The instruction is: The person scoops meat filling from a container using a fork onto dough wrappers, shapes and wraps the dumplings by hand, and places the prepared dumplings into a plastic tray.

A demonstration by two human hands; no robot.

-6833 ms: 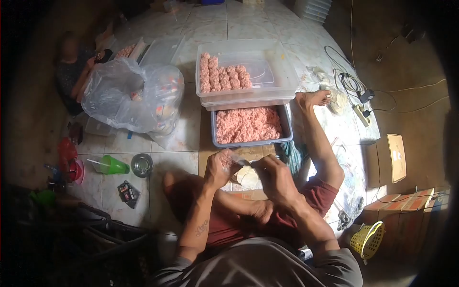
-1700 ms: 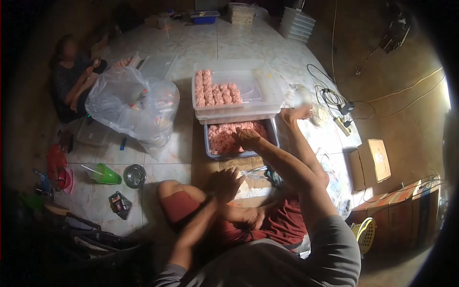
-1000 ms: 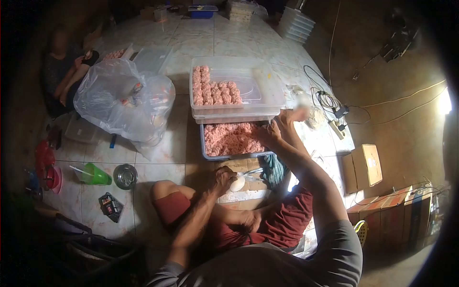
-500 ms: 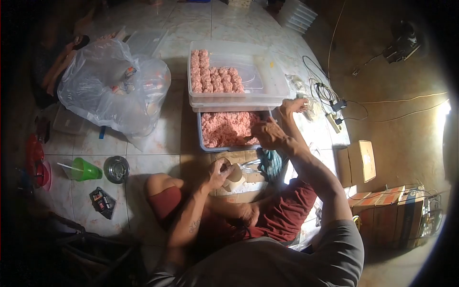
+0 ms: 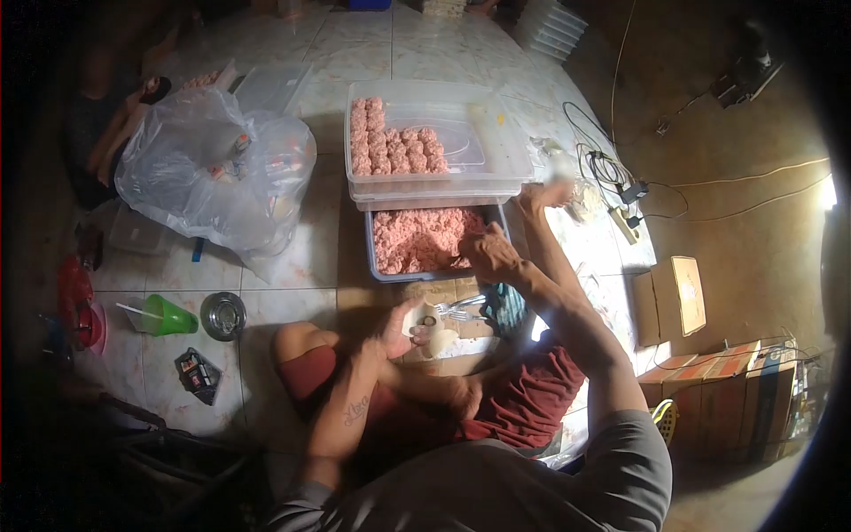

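Observation:
My left hand (image 5: 403,330) is turned palm up, holding a thin pale round wrapper (image 5: 425,310); a small dark spot shows near its fingertips. Just below lie more pale round wrappers (image 5: 441,344) on a cardboard sheet. My right hand (image 5: 490,252) is closed at the right side of a blue-grey tub (image 5: 403,276) of pink minced meat (image 5: 412,235). A dark tip shows under its fingers, too hidden to name. Behind the tub, a clear plastic container (image 5: 496,133) holds rows of lumpy pink meat portions (image 5: 390,146).
Metal forks (image 5: 463,309) and a blue striped cloth (image 5: 505,308) lie before the tub. At left are a plastic bag (image 5: 204,168), a green cup (image 5: 168,316) and a glass ashtray (image 5: 222,316). Cables (image 5: 603,168) and cardboard boxes (image 5: 709,399) are at right. Another person sits far left.
My left hand has turned from fingers curled over the wrapper to an opened palm beneath it. My right hand has shifted slightly left at the meat.

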